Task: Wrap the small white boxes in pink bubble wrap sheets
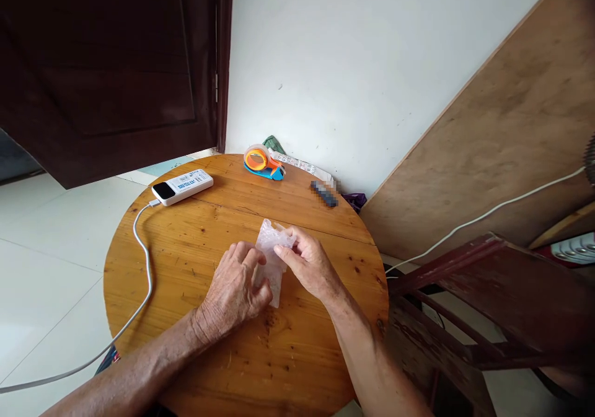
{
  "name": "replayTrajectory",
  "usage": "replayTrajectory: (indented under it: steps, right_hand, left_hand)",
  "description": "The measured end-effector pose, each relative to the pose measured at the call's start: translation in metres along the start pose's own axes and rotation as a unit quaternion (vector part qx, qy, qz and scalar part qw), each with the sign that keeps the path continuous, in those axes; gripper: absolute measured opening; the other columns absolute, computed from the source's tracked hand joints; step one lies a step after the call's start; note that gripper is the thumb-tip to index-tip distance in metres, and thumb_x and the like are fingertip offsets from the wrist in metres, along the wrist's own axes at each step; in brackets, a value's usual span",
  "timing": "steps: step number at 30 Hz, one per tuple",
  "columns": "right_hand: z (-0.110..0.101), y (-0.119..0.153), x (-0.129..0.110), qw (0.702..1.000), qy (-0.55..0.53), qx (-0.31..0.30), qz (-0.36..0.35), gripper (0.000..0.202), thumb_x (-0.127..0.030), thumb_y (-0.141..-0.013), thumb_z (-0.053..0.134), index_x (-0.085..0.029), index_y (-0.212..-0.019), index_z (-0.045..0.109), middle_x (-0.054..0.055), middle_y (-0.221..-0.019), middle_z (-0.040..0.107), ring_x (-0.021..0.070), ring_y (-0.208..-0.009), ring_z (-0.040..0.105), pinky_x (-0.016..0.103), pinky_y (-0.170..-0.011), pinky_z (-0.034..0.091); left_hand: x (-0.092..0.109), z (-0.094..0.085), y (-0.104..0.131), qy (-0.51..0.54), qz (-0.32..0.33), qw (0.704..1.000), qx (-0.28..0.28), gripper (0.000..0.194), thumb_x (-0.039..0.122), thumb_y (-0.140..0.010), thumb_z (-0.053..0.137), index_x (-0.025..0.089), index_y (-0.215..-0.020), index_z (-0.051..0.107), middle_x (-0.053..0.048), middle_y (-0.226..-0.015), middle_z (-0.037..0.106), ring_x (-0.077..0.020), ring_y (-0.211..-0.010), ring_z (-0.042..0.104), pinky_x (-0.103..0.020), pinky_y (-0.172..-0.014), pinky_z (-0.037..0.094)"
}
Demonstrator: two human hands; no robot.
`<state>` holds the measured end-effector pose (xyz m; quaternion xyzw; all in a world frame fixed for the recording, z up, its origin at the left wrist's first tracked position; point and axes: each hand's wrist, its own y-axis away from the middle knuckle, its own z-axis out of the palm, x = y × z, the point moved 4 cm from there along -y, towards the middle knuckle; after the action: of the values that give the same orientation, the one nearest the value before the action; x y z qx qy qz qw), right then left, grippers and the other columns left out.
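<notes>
Pinching the upper right of a crumpled translucent wrap (266, 238) between thumb and fingers of the right grip (310, 264), over the round wooden surface (195, 250).
Placed between both hands, along the fingers of the left grip (235, 284), open, back up, with fingers curled and thumb apart. Angled inward, both forearms from the near side.

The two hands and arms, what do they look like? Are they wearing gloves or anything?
No gloves! The left hand and right hand are both bare, with four fingers and a thumb being the usual human shape. The left forearm and right forearm are bare too: no sleeve, watch or bracelet shows.
</notes>
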<state>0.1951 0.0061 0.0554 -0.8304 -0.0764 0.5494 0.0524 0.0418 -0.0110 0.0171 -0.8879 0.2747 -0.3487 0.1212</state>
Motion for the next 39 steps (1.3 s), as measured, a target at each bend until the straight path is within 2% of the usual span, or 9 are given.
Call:
replayTrajectory:
  steps: [7,11,14,17,20,24,26,35,39]
  right_hand:
    - [0.008,0.038,-0.023,0.998,0.065,0.004,-0.022,0.011,-0.019,-0.086,0.056,-0.021,-0.087,0.067,0.0,-0.087,0.072,0.0184,-0.083,0.064,0.026,-0.076,0.048]
    - [0.014,0.059,-0.014,0.995,0.075,0.059,-0.04,0.01,-0.02,-0.09,0.055,-0.022,-0.09,0.065,0.003,-0.095,0.074,0.0209,-0.094,0.068,0.029,-0.085,0.05]
    - [0.021,0.071,-0.007,0.992,0.088,0.065,-0.066,0.012,-0.018,-0.091,0.054,-0.023,-0.092,0.064,0.006,-0.106,0.073,0.0219,-0.103,0.067,0.031,-0.091,0.05]
    - [0.028,0.08,-0.002,0.987,0.105,0.07,-0.097,0.015,-0.016,-0.09,0.053,-0.025,-0.094,0.064,0.007,-0.113,0.072,0.0222,-0.109,0.066,0.033,-0.096,0.05]
    - [0.033,0.087,0.004,0.983,0.111,0.084,-0.118,0.016,-0.015,-0.09,0.053,-0.025,-0.096,0.064,0.008,-0.118,0.07,0.0228,-0.114,0.064,0.036,-0.1,0.049]
    - [0.035,0.089,0.009,0.979,0.128,0.089,-0.131,0.017,-0.016,-0.091,0.052,-0.025,-0.101,0.063,0.009,-0.121,0.069,0.0236,-0.117,0.063,0.04,-0.103,0.048]
    - [0.034,0.089,0.009,0.978,0.132,0.087,-0.133,0.017,-0.017,-0.092,0.052,-0.025,-0.102,0.062,0.01,-0.122,0.069,0.0231,-0.118,0.063,0.04,-0.104,0.048]
    - [0.034,0.09,0.013,0.974,0.144,0.074,-0.158,0.03,-0.013,-0.082,0.067,-0.024,-0.109,0.058,0.012,-0.131,0.065,0.0245,-0.127,0.059,0.041,-0.109,0.045]
    - [0.031,0.081,0.01,0.985,0.105,0.081,-0.109,0.035,-0.016,-0.08,0.068,-0.024,-0.113,0.061,0.009,-0.125,0.069,0.0241,-0.118,0.063,0.038,-0.102,0.049]
  left_hand:
    - [-0.009,0.002,0.001,0.021,-0.104,0.994,0.002,0.021,0.025,-0.073,0.06,0.02,-0.091,0.05,-0.006,-0.093,0.056,-0.0261,-0.089,0.056,-0.043,-0.081,0.051]
    - [-0.013,0.001,-0.001,0.063,-0.121,0.991,0.013,0.05,0.029,-0.072,0.068,0.015,-0.117,0.051,-0.012,-0.11,0.058,-0.0288,-0.1,0.06,-0.046,-0.087,0.053]
    - [-0.012,0.001,-0.005,0.117,-0.064,0.991,-0.013,0.063,0.025,-0.079,0.066,0.016,-0.137,0.045,-0.018,-0.134,0.052,-0.0295,-0.115,0.059,-0.047,-0.094,0.053]
    - [-0.011,0.001,-0.008,0.149,0.01,0.986,-0.079,0.041,0.021,-0.082,0.065,0.018,-0.122,0.061,-0.016,-0.142,0.052,-0.0305,-0.127,0.054,-0.048,-0.103,0.048]
    - [-0.014,-0.006,-0.01,0.178,0.053,0.972,-0.142,0.029,0.014,-0.086,0.055,0.019,-0.112,0.068,-0.012,-0.128,0.065,-0.0261,-0.123,0.059,-0.045,-0.106,0.047]
    - [-0.018,-0.015,-0.005,0.186,0.108,0.951,-0.221,0.062,0.016,-0.074,0.069,0.023,-0.134,0.057,-0.011,-0.14,0.059,-0.028,-0.133,0.053,-0.043,-0.109,0.046]
    - [-0.02,-0.015,-0.003,0.166,0.118,0.954,-0.221,0.072,0.015,-0.072,0.071,0.023,-0.14,0.052,-0.012,-0.146,0.053,-0.029,-0.137,0.049,-0.045,-0.112,0.043]
    - [-0.016,-0.004,-0.008,0.199,0.097,0.965,-0.143,0.051,0.01,-0.076,0.063,0.019,-0.126,0.064,-0.011,-0.132,0.064,-0.0239,-0.119,0.062,-0.034,-0.101,0.049]
    - [-0.017,-0.009,-0.009,0.247,0.005,0.953,-0.174,0.029,0.028,-0.082,0.065,0.017,-0.109,0.069,-0.004,-0.098,0.07,-0.0175,-0.084,0.065,-0.025,-0.072,0.049]
